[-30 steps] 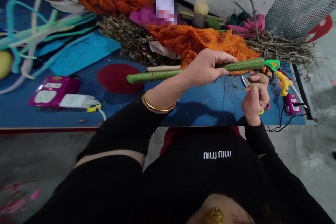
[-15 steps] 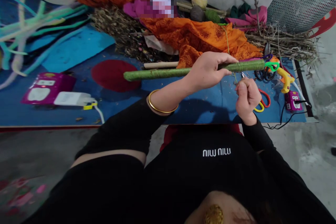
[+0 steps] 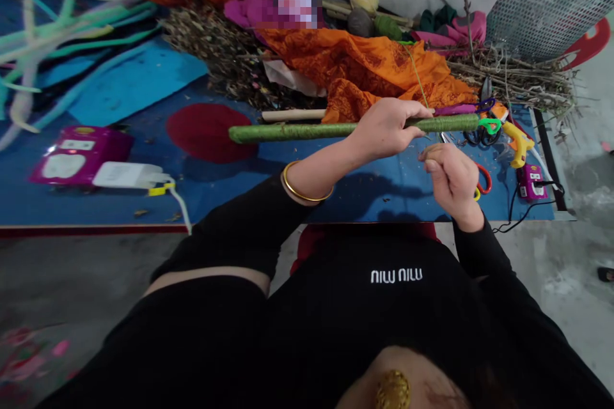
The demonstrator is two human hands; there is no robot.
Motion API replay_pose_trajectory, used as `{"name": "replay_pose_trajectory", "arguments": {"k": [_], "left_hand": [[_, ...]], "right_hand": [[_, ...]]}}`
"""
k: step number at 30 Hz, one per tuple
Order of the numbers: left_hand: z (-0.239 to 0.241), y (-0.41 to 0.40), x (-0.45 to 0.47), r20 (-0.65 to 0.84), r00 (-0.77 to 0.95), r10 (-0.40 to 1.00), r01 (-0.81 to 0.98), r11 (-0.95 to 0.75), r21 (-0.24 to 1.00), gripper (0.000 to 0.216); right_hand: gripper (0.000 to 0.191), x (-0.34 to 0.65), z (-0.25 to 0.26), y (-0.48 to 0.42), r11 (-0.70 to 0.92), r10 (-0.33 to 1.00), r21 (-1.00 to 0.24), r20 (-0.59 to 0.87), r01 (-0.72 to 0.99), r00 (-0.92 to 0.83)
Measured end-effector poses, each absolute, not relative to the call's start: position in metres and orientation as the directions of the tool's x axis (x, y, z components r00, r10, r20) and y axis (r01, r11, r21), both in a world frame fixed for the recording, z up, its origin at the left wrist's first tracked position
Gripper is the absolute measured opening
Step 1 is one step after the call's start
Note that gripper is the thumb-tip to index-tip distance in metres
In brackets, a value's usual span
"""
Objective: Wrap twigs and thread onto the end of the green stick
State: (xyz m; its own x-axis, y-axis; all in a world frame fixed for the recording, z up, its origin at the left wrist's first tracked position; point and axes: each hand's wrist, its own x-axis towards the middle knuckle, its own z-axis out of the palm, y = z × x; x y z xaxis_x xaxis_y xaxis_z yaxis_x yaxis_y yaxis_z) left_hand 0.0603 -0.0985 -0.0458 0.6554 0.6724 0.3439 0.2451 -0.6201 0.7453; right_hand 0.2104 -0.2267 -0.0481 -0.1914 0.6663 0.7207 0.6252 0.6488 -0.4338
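My left hand (image 3: 384, 131) is closed around a long stick wrapped in green yarn (image 3: 292, 133), gripping it right of its middle. The stick lies nearly level above the table, its left end over a dark red round patch (image 3: 208, 132). A thin green yarn strand (image 3: 419, 77) runs up from the stick beside my left fingers across the orange cloth (image 3: 378, 64). Just below the stick's right part, my right hand (image 3: 451, 177) is closed in a pinch; anything between its fingertips is too small to make out. Red-handled scissors (image 3: 485, 179) lie behind that hand.
A yellow glue gun (image 3: 517, 144), black-handled scissors (image 3: 474, 135) and a purple power box (image 3: 532, 182) with cords sit at the right. Bundled twigs (image 3: 532, 80) and yarn balls (image 3: 361, 23) line the back. Another purple box (image 3: 79, 156) stands left, near pale foam tubes (image 3: 31, 45).
My right hand has moved slightly down and right, away from the stick. My left hand keeps its hold on the stick. The view has shifted a little.
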Motion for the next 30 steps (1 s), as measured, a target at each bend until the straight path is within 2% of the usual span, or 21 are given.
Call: {"name": "replay_pose_trajectory", "arguments": {"k": [3, 7, 11, 17, 25, 30], "left_hand": [[-0.048, -0.098, 0.061, 0.353, 0.665, 0.659, 0.232, -0.631, 0.74, 0.033], [-0.049, -0.096, 0.06, 0.353, 0.682, 0.641, 0.219, -0.639, 0.737, 0.029], [-0.048, -0.096, 0.06, 0.322, 0.701, 0.637, 0.247, -0.64, 0.728, 0.029], [-0.052, -0.098, 0.062, 0.276, 0.721, 0.635, 0.274, -0.627, 0.729, 0.032], [-0.052, -0.099, 0.062, 0.269, 0.749, 0.605, 0.262, -0.644, 0.719, 0.031], [-0.052, -0.1, 0.061, 0.263, 0.755, 0.601, 0.265, -0.645, 0.717, 0.029]], "right_hand": [[0.023, 0.221, -0.035, -0.235, 0.635, 0.7, -0.492, 0.692, 0.596, -0.174], [0.026, 0.233, -0.023, -0.241, 0.57, 0.69, -0.464, 0.719, 0.678, -0.088], [0.024, 0.242, -0.015, -0.24, 0.59, 0.671, -0.401, 0.727, 0.701, -0.149], [0.026, 0.252, -0.011, -0.224, 0.598, 0.736, -0.449, 0.635, 0.664, -0.233], [0.023, 0.257, -0.009, -0.201, 0.627, 0.714, -0.464, 0.663, 0.626, -0.224], [0.026, 0.257, -0.003, -0.196, 0.563, 0.782, -0.485, 0.576, 0.669, -0.24]]}}
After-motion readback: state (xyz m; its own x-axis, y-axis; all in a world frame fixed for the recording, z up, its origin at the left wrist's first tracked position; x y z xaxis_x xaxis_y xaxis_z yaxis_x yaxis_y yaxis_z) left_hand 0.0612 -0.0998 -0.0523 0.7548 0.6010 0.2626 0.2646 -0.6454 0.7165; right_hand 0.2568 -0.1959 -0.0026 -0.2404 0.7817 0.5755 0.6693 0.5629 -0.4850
